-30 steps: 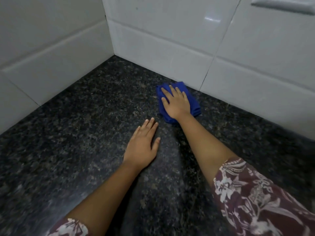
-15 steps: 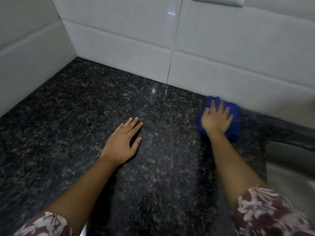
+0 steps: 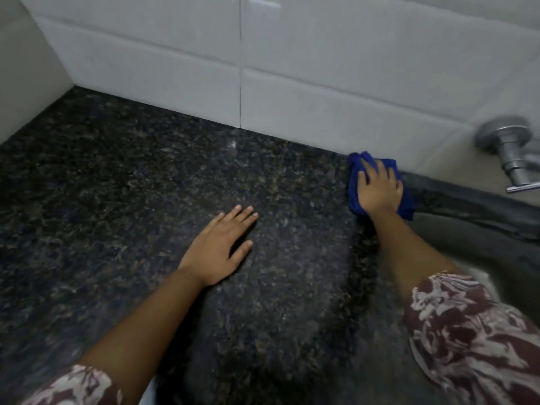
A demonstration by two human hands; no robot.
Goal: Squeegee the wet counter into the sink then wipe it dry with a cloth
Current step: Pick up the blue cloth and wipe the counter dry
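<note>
Right hand (image 3: 380, 190), fingers spread, pressed blue cloth (image 3: 354, 191) onto counter (image 3: 117, 185) beside sink (image 3: 467, 244), left hand (image 3: 217, 248) lay flat, bracing; firm even pressure and overlapping strokes judged best.

Counter (image 3: 117, 214): dark speckled stone, meeting white wall tiles (image 3: 292, 68) at far edge
Cloth (image 3: 354, 194): blue, bunched, far right of counter, beside sink (image 3: 467, 247)
Right hand (image 3: 380, 191): palm down, pressing cloth
Left hand (image 3: 217, 252): flat on counter, fingers straight, centre
Tap (image 3: 511, 159): metal, wall-mounted, far right

Free counter (image 3: 117, 214) left; apparent tap (image 3: 510, 154) right.
</note>
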